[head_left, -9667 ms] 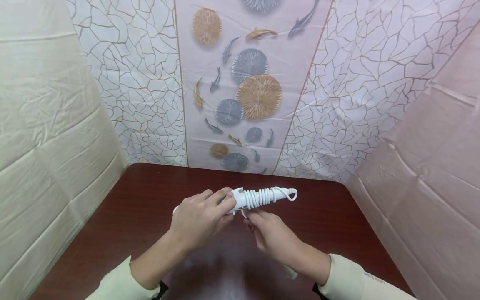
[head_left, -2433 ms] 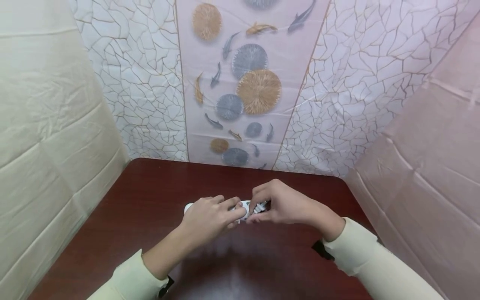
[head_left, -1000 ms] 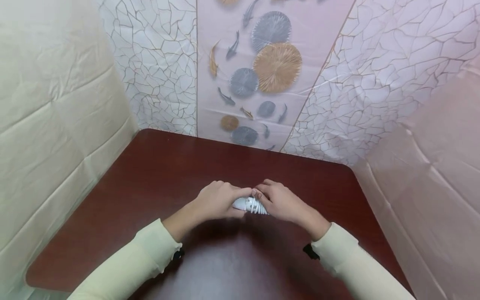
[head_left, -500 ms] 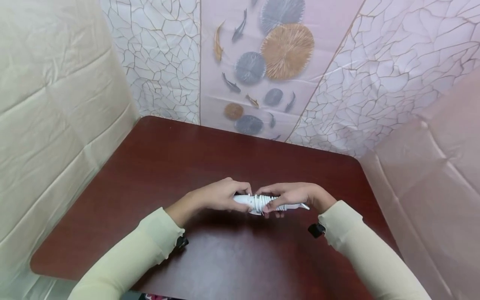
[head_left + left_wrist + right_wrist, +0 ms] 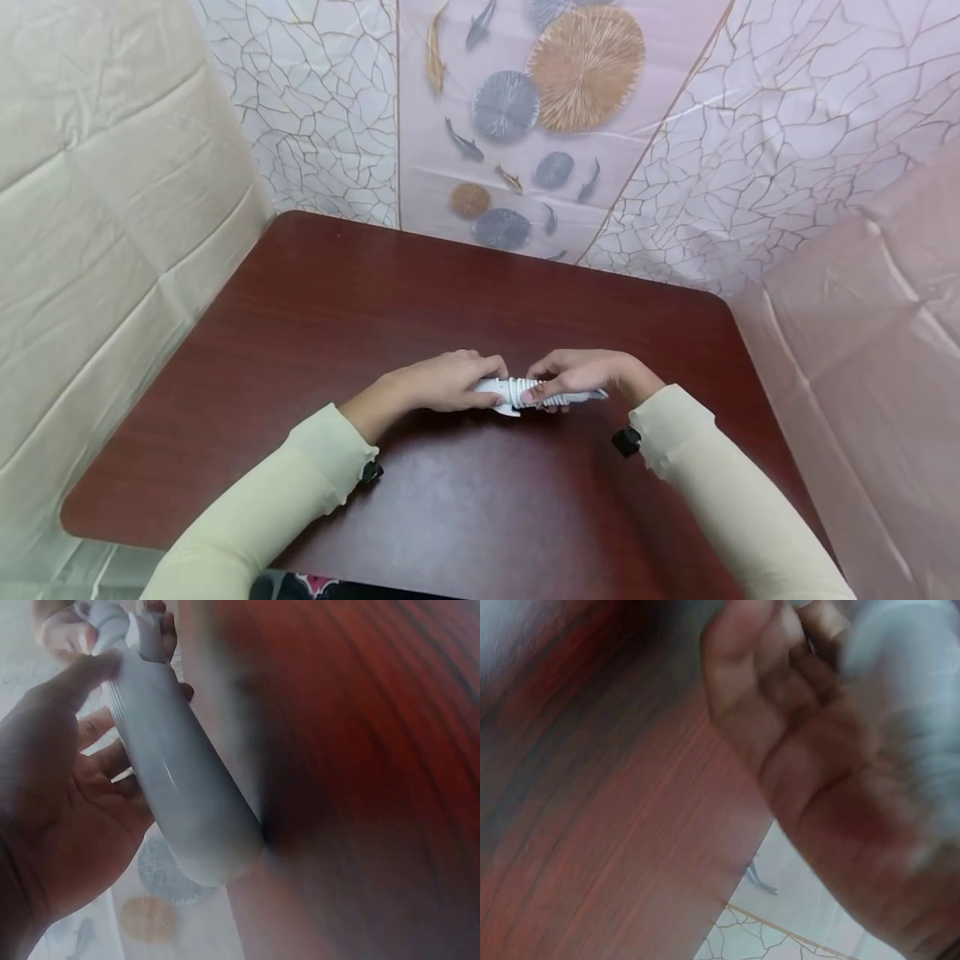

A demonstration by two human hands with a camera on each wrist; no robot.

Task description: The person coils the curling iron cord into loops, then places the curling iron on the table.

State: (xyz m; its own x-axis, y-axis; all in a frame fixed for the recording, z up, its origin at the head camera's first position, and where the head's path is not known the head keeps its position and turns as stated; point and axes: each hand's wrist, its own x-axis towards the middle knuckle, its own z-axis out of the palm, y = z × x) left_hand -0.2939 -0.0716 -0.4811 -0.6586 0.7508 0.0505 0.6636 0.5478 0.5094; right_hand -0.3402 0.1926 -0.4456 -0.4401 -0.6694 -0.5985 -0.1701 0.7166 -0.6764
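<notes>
Both hands hold a white handheld appliance (image 5: 491,387) with a smooth, round-ended body, lying roughly sideways just above the table. Its white cord (image 5: 516,390) is wound in close coils round the narrower handle part. My left hand (image 5: 444,382) grips the body, thumb on the near side and fingers on the far side. In the left wrist view the appliance body (image 5: 180,765) runs past the palm, its rounded end close to the tabletop. My right hand (image 5: 585,372) holds the coiled part between thumb and fingers. The right wrist view is blurred there.
A dark red-brown wooden table (image 5: 360,292) lies under the hands. Behind it hangs a patterned curtain (image 5: 510,108) with fish and round shapes. Plain cream cloth (image 5: 120,250) closes the left side, and pinkish cloth (image 5: 847,375) the right.
The view has tilted downward. Earlier my right hand worked at the cord below the handle, then near the body; now it holds the coils. My left hand has kept hold of the appliance body.
</notes>
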